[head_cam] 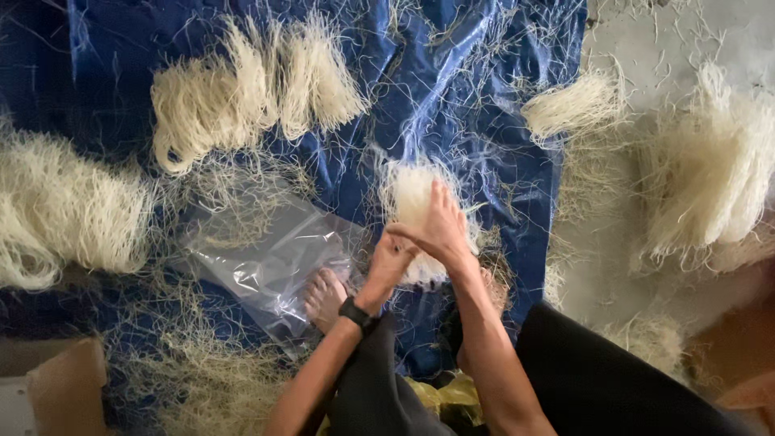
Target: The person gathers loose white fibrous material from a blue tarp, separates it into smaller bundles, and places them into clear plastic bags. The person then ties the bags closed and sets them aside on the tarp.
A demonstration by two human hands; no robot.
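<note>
At the centre of the frame, both hands, left hand (pixel 391 260) and right hand (pixel 440 226), pressed together around a pale noodle bundle (pixel 410 194) above a blue tarp (pixel 452 89), beside a clear plastic bag (pixel 266 258)

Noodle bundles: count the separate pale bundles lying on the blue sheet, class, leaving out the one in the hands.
3: a looped bundle at upper centre, a big one at the left edge, a small one at the sheet's right edge. Loose strands may hide others.
</note>
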